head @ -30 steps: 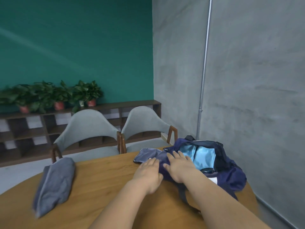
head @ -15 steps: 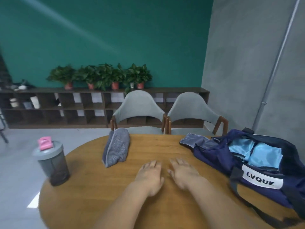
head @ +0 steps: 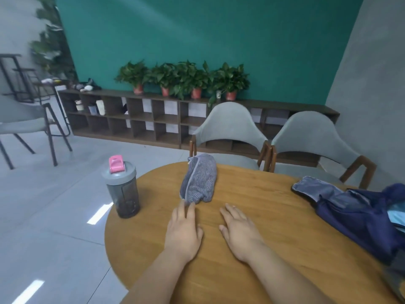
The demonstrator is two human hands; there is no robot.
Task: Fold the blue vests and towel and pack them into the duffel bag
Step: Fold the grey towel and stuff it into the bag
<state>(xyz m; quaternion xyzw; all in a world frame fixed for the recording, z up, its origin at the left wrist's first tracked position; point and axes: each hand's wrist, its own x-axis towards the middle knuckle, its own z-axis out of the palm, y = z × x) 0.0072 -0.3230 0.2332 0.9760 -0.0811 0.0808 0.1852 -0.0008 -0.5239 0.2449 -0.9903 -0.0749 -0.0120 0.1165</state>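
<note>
A folded grey-blue striped towel (head: 199, 178) lies on the round wooden table (head: 274, 238), towards its far edge. My left hand (head: 183, 229) is flat with straight fingers, its fingertips at the towel's near end. Beside it, my right hand (head: 237, 231) is spread flat on the bare wood and holds nothing. The navy duffel bag (head: 359, 213) sits at the right edge of the table with its flap open, and light blue fabric (head: 396, 212) shows inside it.
A grey shaker bottle (head: 123, 186) with a pink cap stands at the table's left edge. Two grey chairs (head: 228, 132) are pushed against the far side. Behind them a low shelf (head: 153, 119) carries potted plants.
Both hands left the duffel bag and moved left across the table to the towel. The view swung left, so the bag now sits at the right edge.
</note>
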